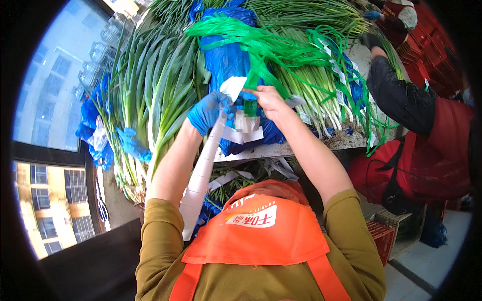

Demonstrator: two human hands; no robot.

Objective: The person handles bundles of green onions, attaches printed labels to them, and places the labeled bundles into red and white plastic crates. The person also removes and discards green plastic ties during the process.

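My left hand [211, 113], in a blue glove, is closed on a long strip of white labels [203, 165] that hangs down beside my apron. A white label [233, 87] sticks up between my two hands. Bare, my right hand [269, 101] has its fingers together at the label and the green mesh netting [256, 69]; which of them it pinches, I cannot tell. Under both hands lies a blue plastic bag [222, 67], with more white labels on its near end. Green netting spreads over the bag and the spring onions [301, 82] to the right.
Large leeks or green onions [147, 82] lie at the left, with a loose blue glove [133, 145] on them. Glass jars [99, 52] line the window. A co-worker in a red apron [440, 150] is close at the right. Red crates [382, 237] stand below, beyond the table edge [278, 152].
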